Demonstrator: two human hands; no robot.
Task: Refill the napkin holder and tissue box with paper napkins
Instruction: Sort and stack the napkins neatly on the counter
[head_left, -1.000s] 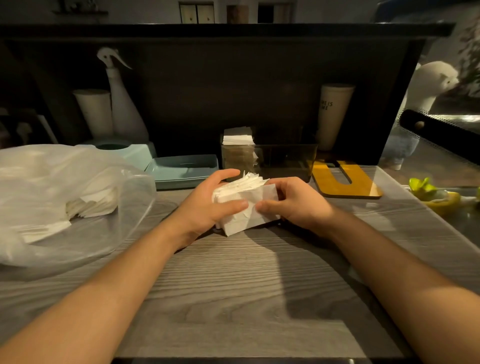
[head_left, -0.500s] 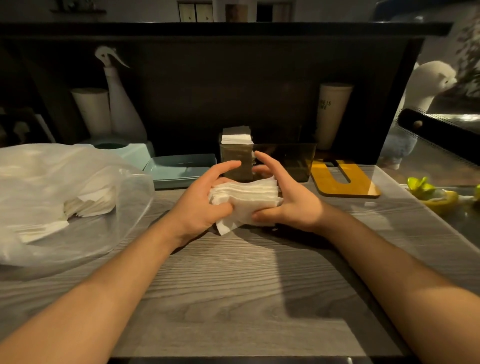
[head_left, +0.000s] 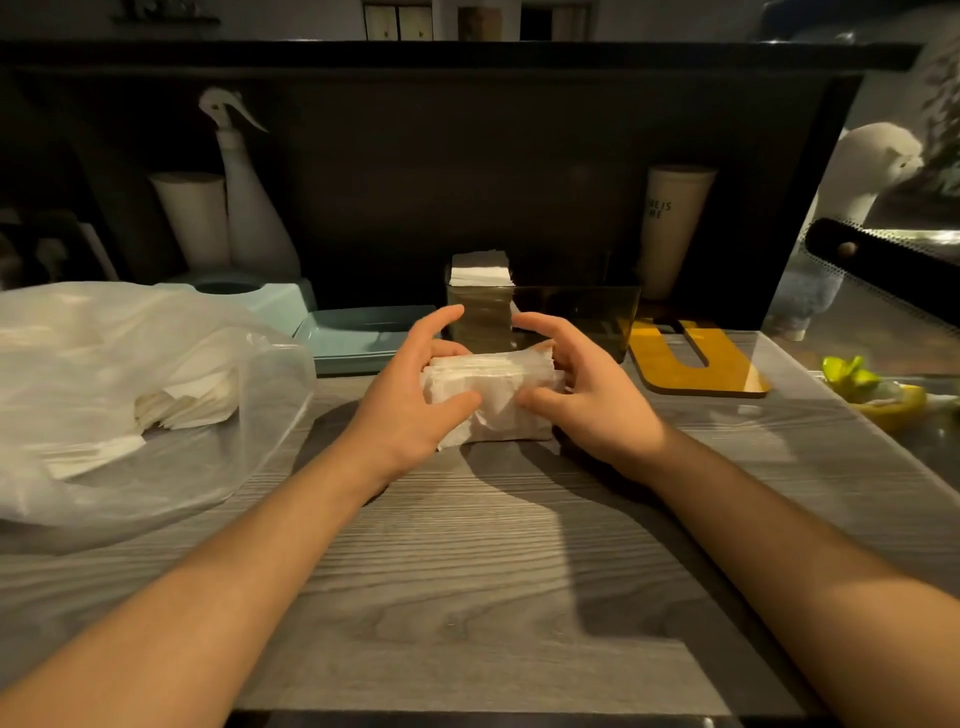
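Here, both hands hold a napkin stack (head_left: 493, 395) on the desk (head_left: 467, 571).
Left grip (head_left: 410, 410) and right grip (head_left: 587, 400) curl round its ends, just before the clear napkin holder (head_left: 571, 322).

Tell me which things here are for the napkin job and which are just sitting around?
For the job:
- white paper napkin stack, held by both hands: left, right
- clear amber napkin holder
- pale blue tissue box
- clear plastic napkin bag

Just sitting:
- white spray bottle
- yellow U-shaped board
- beige cup
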